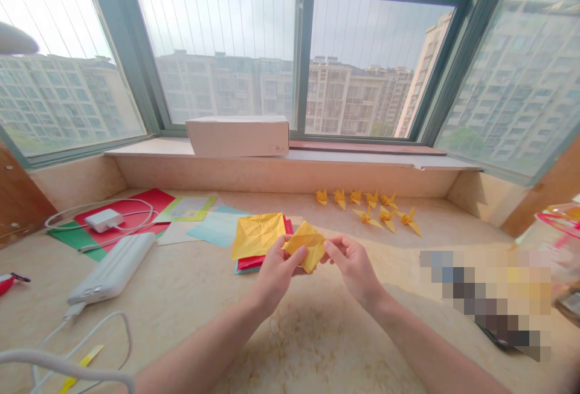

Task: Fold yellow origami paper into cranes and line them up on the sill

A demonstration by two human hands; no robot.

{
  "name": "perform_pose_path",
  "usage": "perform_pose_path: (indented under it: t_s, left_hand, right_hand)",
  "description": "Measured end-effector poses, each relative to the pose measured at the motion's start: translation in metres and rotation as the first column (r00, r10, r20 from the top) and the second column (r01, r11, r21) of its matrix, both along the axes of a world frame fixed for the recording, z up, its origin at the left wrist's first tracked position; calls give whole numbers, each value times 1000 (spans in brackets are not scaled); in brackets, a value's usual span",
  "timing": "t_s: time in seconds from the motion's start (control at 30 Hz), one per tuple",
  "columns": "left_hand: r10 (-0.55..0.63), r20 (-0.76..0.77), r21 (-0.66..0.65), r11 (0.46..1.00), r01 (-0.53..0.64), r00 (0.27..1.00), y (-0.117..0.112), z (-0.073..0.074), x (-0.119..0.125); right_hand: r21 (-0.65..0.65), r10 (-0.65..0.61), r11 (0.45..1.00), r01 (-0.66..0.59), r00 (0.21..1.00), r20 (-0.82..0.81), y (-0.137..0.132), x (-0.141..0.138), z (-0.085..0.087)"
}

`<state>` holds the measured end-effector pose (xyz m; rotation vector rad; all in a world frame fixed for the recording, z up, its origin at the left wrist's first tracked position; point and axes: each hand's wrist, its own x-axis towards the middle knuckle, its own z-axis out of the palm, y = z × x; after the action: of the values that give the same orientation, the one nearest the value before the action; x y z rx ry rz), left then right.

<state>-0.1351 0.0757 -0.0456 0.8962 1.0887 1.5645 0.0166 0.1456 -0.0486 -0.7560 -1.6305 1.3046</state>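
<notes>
With the window as twelve o'clock, the left hand (276, 273) and the right hand (353, 268) were close together over a beige stone counter (317, 345), each in a narrow pinch on a folded piece of yellow origami paper (307, 246) held between them. The paper was in the air, creased into an irregular shape, with the left thumb on its near side and the right fingers gripping its other edge. Just beyond it, at eleven o'clock, lay a stack of origami paper (258, 243), topped by a creased yellow sheet with red showing beneath. Eight small yellow paper cranes (367, 208) stood in two loose rows at one o'clock, well apart from the hands. Further round at ten o'clock, a pale blue sheet (212, 228) lay beside red and green sheets (122, 216), with a white power adapter (103, 220) and its white cable (97, 216) resting on them. A white power bank (111, 267) lay on the counter at nine o'clock, nearer the hands. A cardboard box (237, 136) sat on the window ledge (362, 155) at twelve o'clock, below the green-framed window (308, 37) looking out on apartment blocks. A pixelated patch (484, 300) covered part of the counter at three o'clock, hiding what lay there.
</notes>
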Motion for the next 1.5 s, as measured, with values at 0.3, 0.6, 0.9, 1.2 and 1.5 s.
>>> perform_pose_path:
  t_s: [0.3, 0.6, 0.9, 1.2, 1.5]
  left_hand:
    - [18, -99, 72, 997, -11, 995, -2, 8, -3]
    - [-101, -126, 94, 989, 113, 987, -6, 9, 1]
    - [-9, -211, 120, 992, 35, 977, -3, 4, -1]
    - [176, -320, 153, 979, -132, 931, -2, 9, -11]
    - [137, -440, 110, 989, -98, 888, -2, 5, -11]
  right_hand:
    - [165, 187, 964, -207, 974, 131, -5, 1, -2]
    - [198, 63, 977, -75, 996, 67, -2, 3, -4]
    - [-42, 90, 995, -94, 992, -92, -1, 1, 1]
    - [73, 200, 976, -203, 979, 48, 1, 8, -5]
    - [108, 276, 952, -286, 956, 99, 9, 11, -4]
